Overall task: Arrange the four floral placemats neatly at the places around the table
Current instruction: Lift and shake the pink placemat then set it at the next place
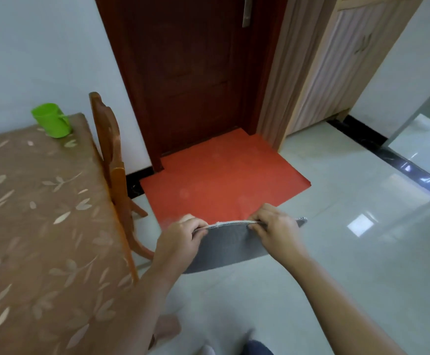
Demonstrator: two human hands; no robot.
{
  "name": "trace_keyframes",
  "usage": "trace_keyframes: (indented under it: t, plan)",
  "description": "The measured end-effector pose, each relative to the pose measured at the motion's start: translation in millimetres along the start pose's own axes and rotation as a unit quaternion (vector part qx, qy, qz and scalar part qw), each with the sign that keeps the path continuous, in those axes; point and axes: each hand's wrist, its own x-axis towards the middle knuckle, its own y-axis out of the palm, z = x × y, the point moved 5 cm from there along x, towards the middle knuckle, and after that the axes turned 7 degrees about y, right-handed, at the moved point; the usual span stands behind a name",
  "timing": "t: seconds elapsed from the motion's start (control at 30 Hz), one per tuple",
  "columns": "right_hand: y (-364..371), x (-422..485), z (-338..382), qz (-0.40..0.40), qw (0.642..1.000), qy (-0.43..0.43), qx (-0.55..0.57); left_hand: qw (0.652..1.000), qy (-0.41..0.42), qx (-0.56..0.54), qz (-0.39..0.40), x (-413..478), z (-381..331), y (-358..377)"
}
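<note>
A placemat [228, 248] is held over the floor [349, 265], its top edge pinched by the left hand [183, 234] and right hand [272, 228]. Its long axis runs 9 to 3 o'clock. The counter [42, 201] is found at 9 o'clock, nearer the left hand.

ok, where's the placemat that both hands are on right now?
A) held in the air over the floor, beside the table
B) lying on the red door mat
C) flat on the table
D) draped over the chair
A: the left hand and right hand pinch the top edge of the placemat, grey side to the camera. It hangs over the tiled floor, off the table.
</note>
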Motion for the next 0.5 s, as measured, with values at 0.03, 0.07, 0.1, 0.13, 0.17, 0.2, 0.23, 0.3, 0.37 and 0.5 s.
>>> trace_keyframes:
  t: [0.03,0.07,0.1,0.13,0.17,0.2,0.23,0.3,0.37,0.5]
  plan:
    - [0,13,1,0.001,1.000,-0.019,0.000,1.000,0.004,0.009,-0.011,9,0,-1]
    - [0,27,2,0.003,0.999,-0.038,0.001,1.000,0.006,0.019,-0.024,18,1,-2]
    - [-1,42,3,0.007,0.998,-0.056,0.001,0.999,0.003,0.028,-0.038,27,2,-3]
    - [-1,58,4,0.012,0.997,-0.074,0.002,0.998,-0.005,0.036,-0.053,37,4,-4]
    - [-2,75,5,0.018,0.996,-0.091,0.002,0.997,-0.019,0.042,-0.068,47,7,-6]
    - [-2,92,7,0.025,0.994,-0.107,0.004,0.995,-0.037,0.042,-0.081,58,10,-7]
    - [-4,109,9,0.032,0.992,-0.123,0.007,0.993,-0.057,0.036,-0.093,69,14,-9]
    - [-9,141,17,0.046,0.986,-0.158,0.018,0.987,-0.095,0.026,-0.130,92,20,-17]
    - [-16,173,28,0.055,0.979,-0.193,0.031,0.978,-0.114,0.037,-0.172,113,21,-28]
    - [-24,227,61,0.071,0.961,-0.261,0.063,0.956,-0.123,0.078,-0.256,136,18,-59]
